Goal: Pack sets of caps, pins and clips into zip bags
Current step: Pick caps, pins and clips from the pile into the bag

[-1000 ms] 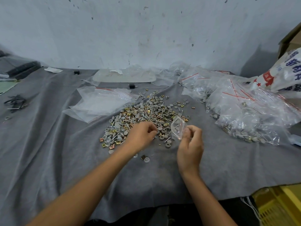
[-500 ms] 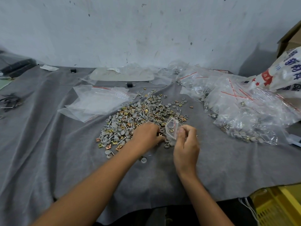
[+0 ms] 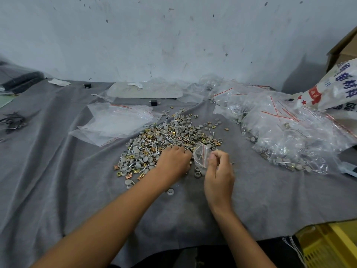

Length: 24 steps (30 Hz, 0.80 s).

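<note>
A loose pile of grey caps, metal pins and brass clips (image 3: 164, 140) is spread on the grey cloth (image 3: 58, 180) at the table's middle. My right hand (image 3: 218, 173) pinches a small clear zip bag (image 3: 201, 154) upright at the pile's near right edge; a pin shows inside it. My left hand (image 3: 173, 161) lies palm down on the near edge of the pile, its fingers curled into the parts, right beside the bag. What those fingers hold is hidden.
A stack of empty zip bags (image 3: 116, 122) lies left of the pile. A heap of filled bags (image 3: 289, 136) covers the right side, below a printed white sack (image 3: 332, 88). A yellow crate (image 3: 328, 246) stands off the table's front right. Black parts (image 3: 13, 122) lie far left.
Both hands have shifted slightly down and left in view as the head moved. The left hand slid toward the bag's mouth; the right hand kept its pinch on the bag.
</note>
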Available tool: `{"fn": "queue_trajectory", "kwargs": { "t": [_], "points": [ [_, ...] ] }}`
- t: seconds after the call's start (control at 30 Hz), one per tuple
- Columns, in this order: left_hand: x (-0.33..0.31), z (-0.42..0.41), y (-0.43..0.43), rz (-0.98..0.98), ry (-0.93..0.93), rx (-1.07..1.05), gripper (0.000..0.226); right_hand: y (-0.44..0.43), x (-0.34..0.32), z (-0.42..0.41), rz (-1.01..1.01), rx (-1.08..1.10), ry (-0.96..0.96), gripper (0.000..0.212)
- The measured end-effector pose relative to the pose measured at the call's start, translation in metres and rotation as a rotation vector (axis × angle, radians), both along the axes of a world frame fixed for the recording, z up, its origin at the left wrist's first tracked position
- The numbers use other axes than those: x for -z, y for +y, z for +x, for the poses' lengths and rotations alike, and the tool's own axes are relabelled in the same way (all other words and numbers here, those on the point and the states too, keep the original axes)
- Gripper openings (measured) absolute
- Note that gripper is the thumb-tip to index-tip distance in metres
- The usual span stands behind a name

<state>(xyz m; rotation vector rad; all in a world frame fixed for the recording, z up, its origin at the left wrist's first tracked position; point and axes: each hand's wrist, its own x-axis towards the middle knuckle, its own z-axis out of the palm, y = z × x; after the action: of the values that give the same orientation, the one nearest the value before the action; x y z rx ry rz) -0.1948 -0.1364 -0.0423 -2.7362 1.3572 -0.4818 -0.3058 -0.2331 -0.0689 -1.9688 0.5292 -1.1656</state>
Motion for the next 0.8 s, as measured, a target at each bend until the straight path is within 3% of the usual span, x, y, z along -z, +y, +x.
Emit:
{"fn": "queue_trajectory", "kwargs": {
  "t": [0.53,0.67,0.8],
  "points": [
    [0.003,-0.004,0.009,0.001,-0.014,0.065,0.03,0.002,-0.002,-0.001,-0.031,0.008,0.018,0.01],
    [-0.004,-0.002,0.018,-0.085,0.282,0.038,0.011,0.002,-0.002,-0.001,-0.036,0.006,0.026,0.01],
    [-0.009,0.003,0.032,-0.219,0.597,-0.064,0.009,0.002,-0.001,0.0,-0.04,0.004,0.028,0.011]
  ]
}}
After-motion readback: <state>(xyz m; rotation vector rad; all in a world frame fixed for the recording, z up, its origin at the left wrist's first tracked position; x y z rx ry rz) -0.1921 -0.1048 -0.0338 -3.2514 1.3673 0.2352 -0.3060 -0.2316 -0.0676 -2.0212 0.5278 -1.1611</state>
